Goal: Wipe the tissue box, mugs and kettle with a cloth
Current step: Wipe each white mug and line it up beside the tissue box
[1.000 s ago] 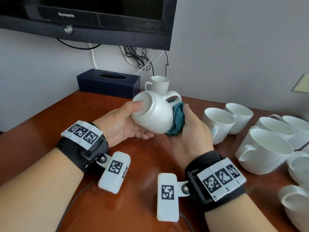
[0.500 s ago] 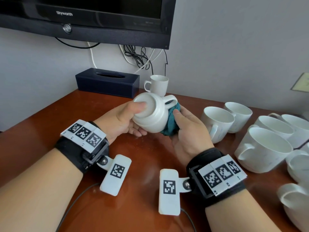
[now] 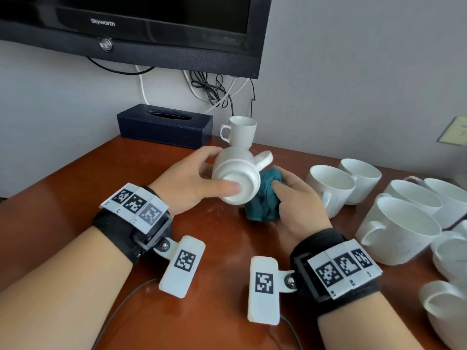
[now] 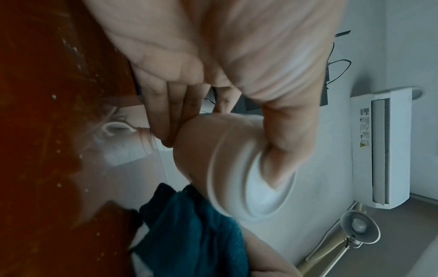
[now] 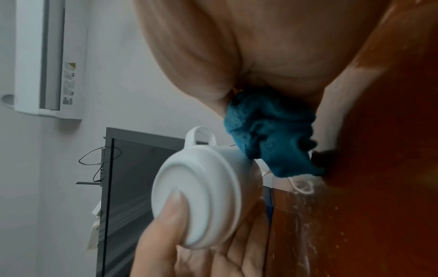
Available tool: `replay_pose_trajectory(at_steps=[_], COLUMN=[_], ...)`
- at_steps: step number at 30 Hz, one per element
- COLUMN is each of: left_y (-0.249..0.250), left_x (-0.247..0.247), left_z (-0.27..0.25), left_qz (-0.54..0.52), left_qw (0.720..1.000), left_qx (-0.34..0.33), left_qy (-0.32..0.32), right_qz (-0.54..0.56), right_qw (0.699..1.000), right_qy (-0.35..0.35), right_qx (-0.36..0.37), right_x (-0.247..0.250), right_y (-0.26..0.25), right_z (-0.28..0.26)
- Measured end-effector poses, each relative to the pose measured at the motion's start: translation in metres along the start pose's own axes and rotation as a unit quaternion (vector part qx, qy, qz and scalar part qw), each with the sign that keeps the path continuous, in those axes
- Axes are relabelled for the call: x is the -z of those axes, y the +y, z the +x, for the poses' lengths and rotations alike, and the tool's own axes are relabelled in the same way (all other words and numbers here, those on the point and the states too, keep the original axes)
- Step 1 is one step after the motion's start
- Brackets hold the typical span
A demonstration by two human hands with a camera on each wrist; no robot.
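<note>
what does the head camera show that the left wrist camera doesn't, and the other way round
Only the head view shows the tissue box, the row of mugs standing at the right of the table, the right hand bunching the cloth, and both wrist bands.

Only the left wrist view shows the air conditioner, a small fan on the floor, and the left palm up close.

Both show the left hand gripping the tilted mug, thumb on its base, with the teal cloth beside it, and the lone mug near the wall.
</note>
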State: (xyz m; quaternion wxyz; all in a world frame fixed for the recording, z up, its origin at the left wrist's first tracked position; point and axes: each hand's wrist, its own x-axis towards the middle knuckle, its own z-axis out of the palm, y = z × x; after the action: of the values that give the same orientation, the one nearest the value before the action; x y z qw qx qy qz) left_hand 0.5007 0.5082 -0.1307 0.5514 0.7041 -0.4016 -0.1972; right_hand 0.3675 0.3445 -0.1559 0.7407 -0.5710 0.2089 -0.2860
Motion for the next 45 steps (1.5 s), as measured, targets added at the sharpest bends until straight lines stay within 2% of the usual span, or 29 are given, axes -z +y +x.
replay_pose_trajectory(at_steps=[3, 7, 12, 15, 20, 27, 35, 45], left_y=[0.000, 0.001, -0.001, -0.001, 0.000, 0.009, 0.011, 0.013], left_x=[0.002, 0.005, 0.010, 0.012, 0.012, 0.004, -0.007, -0.016], left_z=[-0.002, -0.002, -0.001, -0.001, 0.000, -0.004, -0.006, -0.005], left_qz=[0.021, 0.049, 0.101, 0.159, 0.196, 0.205, 0.129, 0.100], left_qw=[0.999, 0.994, 0.988, 0.980, 0.974, 0.973, 0.989, 0.994], left_qx=[-0.013, -0.025, -0.031, -0.033, -0.030, -0.108, -0.064, 0.015], left_qy=[-0.044, -0.096, -0.115, -0.117, -0.107, 0.000, -0.032, -0.046], right_qz=[0.037, 0.076, 0.132, 0.083, -0.001, -0.066, -0.105, -0.062], right_qw=[0.999, 0.995, 0.983, 0.990, 0.998, 0.996, 0.993, 0.992], right_qy=[0.026, 0.013, -0.037, -0.070, -0.066, -0.028, -0.038, -0.112], right_qx=[-0.029, -0.063, -0.120, -0.085, -0.007, 0.045, 0.044, 0.005], right_x=[0.002, 0.002, -0.001, -0.001, -0.004, -0.007, -0.010, -0.011], right_y=[-0.007, -0.016, -0.027, -0.026, -0.024, -0.019, -0.018, -0.018], right_z=[0.000, -0.008, -0.018, -0.024, -0.024, -0.020, -0.021, -0.023])
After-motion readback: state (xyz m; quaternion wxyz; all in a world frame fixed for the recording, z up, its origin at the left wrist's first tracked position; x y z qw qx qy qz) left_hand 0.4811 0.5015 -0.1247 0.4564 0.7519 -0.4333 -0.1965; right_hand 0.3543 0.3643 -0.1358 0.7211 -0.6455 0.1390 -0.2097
